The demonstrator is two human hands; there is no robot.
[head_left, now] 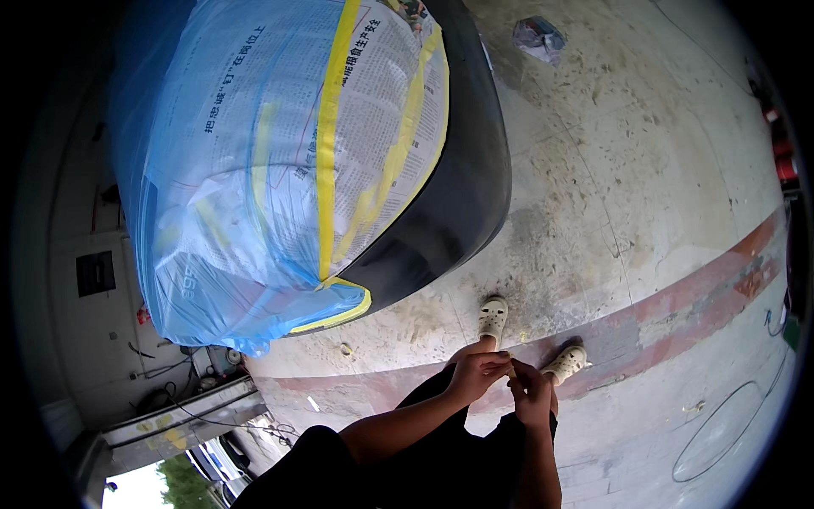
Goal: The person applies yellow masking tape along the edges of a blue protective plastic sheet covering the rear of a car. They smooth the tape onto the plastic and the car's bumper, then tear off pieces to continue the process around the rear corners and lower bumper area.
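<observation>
My left hand (477, 378) and my right hand (532, 395) meet in front of my legs, fingertips pinched close together. Between them is a small pale yellowish bit, too small to make out. Ahead and to the left stands a rounded car end with a black bumper (466, 195), apart from both hands. Printed newspaper (381, 127) covers the surface above the bumper, held by strips of yellow masking tape (326, 161). Translucent blue plastic film (212, 220) drapes over the left part and bunches at the lower corner.
My feet wear cream clogs (493, 317) on a stained concrete floor (577, 170) with a worn red band (661, 314). A crumpled bundle (539, 40) lies beyond the bumper. On the right, a thin hose (721, 420) loops on the floor. Cables (165, 373) hang along the left wall.
</observation>
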